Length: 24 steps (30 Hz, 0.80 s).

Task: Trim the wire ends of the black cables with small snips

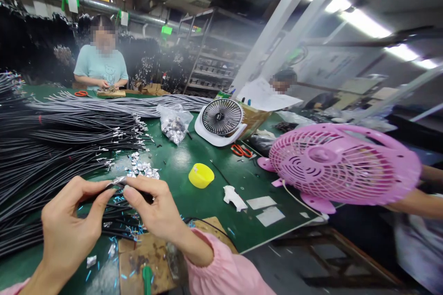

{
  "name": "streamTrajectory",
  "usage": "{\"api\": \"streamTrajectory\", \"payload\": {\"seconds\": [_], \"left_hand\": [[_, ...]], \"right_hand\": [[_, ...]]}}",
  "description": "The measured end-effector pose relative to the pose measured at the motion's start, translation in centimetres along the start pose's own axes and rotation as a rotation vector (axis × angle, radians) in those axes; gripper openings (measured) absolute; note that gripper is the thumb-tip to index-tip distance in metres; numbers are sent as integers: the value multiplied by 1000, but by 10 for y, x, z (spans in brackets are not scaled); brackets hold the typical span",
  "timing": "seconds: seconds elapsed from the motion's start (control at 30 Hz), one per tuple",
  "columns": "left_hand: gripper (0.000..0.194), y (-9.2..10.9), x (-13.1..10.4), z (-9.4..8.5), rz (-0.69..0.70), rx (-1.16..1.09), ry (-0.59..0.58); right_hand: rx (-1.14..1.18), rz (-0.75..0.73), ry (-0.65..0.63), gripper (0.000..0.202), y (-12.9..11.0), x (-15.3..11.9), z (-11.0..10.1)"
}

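Both hands meet over the bench at a black cable end with silver foil [119,179] around it. My left hand [71,221] pinches the cable just behind the foil, thumb against forefinger. From the other side my right hand [155,209] is closed on the foil, also between thumb and fingers. Beneath the hands lie black cables [119,214] and small blue offcuts. Loose foil pieces [143,168] are scattered just beyond my fingertips. Below my right wrist is a worn wooden board [145,258] with a green-handled tool [147,279] on it.
Bundles of black cables [69,147] cover the left side. Further along the green table [180,198] are a yellow ring [201,176], a bag of small parts [175,124], orange-handled scissors [241,150], a white fan [221,120] and a pink fan [332,163]. A co-worker [100,67] sits opposite.
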<state>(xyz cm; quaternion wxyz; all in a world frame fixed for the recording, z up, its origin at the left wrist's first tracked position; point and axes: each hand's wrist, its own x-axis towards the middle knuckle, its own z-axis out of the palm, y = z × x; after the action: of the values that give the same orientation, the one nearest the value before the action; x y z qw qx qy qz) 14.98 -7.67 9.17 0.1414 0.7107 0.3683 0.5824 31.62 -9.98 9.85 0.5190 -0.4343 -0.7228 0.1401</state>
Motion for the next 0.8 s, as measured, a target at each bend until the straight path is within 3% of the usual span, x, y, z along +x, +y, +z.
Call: {"api": "streamTrajectory", "payload": {"seconds": [0.1, 0.3, 0.43, 0.57, 0.7, 0.8], "left_hand": [[17, -2, -4, 0, -67, 40, -10], [34, -8, -9, -3, -238, 34, -156], [43, -3, 9, -7, -355, -54, -327], [55, 7, 26, -11, -381, -115, -437], [65, 14, 31, -13, -420, -209, -614], [67, 16, 31, -12, -437, -245, -749]], "right_hand": [[32, 14, 10, 30, -2, 0, -1], [-42, 96, 52, 19, -7, -1, -1], [-60, 57, 77, 19, -6, -4, 0], [-30, 10, 67, 20, -5, -3, -2], [75, -41, 92, 19, -3, -2, -6], [100, -133, 43, 15, 2, -5, -7]]}}
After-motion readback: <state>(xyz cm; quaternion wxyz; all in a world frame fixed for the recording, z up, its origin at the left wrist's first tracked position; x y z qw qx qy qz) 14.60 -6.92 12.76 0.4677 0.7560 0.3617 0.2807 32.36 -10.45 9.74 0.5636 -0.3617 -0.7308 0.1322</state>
